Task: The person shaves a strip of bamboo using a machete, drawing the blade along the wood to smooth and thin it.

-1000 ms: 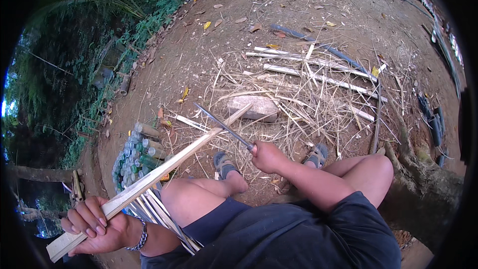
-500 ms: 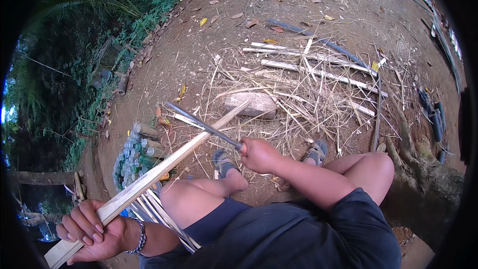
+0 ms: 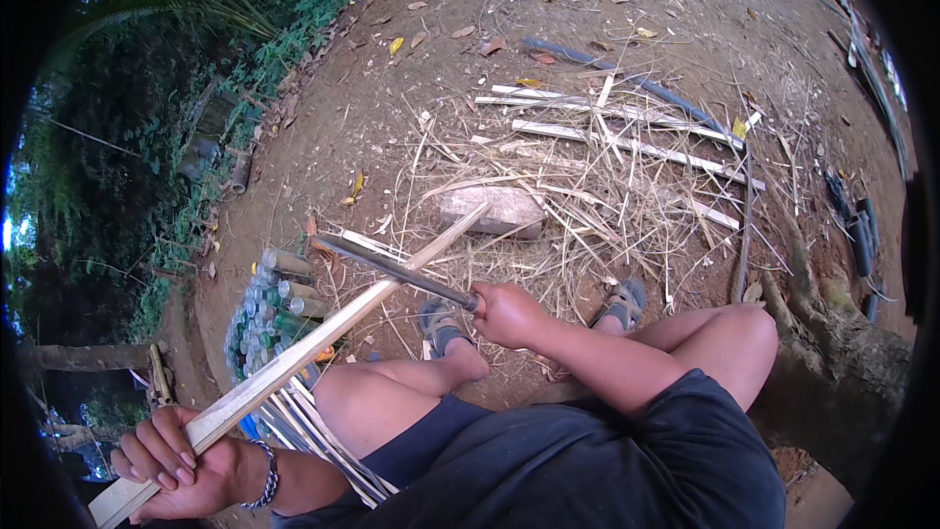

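My left hand (image 3: 181,470), with a chain bracelet at the wrist, is closed around the near end of a long pale wooden strip (image 3: 294,358). The strip slants up to the right, and its narrowed far end rests on a short wood block (image 3: 504,211) on the ground. In my right hand (image 3: 509,313) is the handle of a long-bladed knife (image 3: 392,269). Its dark blade crosses the strip between the block and my left knee, the tip pointing left. The knife's handle is mostly hidden by my fingers.
Thin shavings (image 3: 607,225) litter the ground around the block. Beyond lie split pale strips (image 3: 636,147) and a grey pipe (image 3: 627,78). Stacked glass bottles (image 3: 259,323) stand left of my leg, near a bundle of thin strips (image 3: 313,436). Tree roots (image 3: 822,323) rise at right.
The knife blade has shifted down along the strip toward my left hand, its tip swinging nearer to me. My left hand and the strip have barely moved.
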Demonstrator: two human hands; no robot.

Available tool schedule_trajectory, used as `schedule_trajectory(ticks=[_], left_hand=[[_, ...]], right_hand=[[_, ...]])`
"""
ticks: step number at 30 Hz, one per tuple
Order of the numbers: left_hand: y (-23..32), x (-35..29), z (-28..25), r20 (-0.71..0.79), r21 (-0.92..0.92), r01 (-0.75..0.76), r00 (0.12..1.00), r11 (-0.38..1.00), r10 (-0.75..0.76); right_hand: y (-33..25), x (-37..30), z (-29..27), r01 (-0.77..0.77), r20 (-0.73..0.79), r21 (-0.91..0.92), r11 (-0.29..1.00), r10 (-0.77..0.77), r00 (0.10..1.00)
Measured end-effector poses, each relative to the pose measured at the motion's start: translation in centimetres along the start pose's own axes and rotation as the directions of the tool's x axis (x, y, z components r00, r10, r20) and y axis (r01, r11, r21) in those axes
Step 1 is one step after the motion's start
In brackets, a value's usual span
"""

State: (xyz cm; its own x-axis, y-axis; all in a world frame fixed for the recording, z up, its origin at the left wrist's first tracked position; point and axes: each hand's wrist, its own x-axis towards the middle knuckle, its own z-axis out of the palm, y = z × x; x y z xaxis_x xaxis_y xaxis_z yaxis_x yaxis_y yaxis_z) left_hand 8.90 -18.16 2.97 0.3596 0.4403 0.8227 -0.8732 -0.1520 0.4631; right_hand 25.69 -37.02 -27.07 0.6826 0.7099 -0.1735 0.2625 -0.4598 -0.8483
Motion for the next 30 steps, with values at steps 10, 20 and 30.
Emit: schedule_trajectory(ticks=[10, 20, 30], left_hand=[[0.4, -0.8, -0.6, 0.015, -0.002, 0.012, 1.0, 1.0, -0.012], [-0.1, -0.9, -0.2, -0.069, 0.023, -0.073, 0.995, 0.997, 0.075], [-0.1, 0.2, -1.5, 0.026, 0.018, 0.01, 1.0, 1.0, -0.01]], right_hand=[[-2.4, -1.5, 0.4, 0.08, -0.012, 0.018, 0.997, -0.08, 0.997], [0.1, -0.1, 0.3, -0.001, 0.006, -0.06, 0.998, 0.002, 1.0], [3.5, 1.9, 0.4, -0.13, 0.023, -0.075, 0.989, 0.132, 0.991]])
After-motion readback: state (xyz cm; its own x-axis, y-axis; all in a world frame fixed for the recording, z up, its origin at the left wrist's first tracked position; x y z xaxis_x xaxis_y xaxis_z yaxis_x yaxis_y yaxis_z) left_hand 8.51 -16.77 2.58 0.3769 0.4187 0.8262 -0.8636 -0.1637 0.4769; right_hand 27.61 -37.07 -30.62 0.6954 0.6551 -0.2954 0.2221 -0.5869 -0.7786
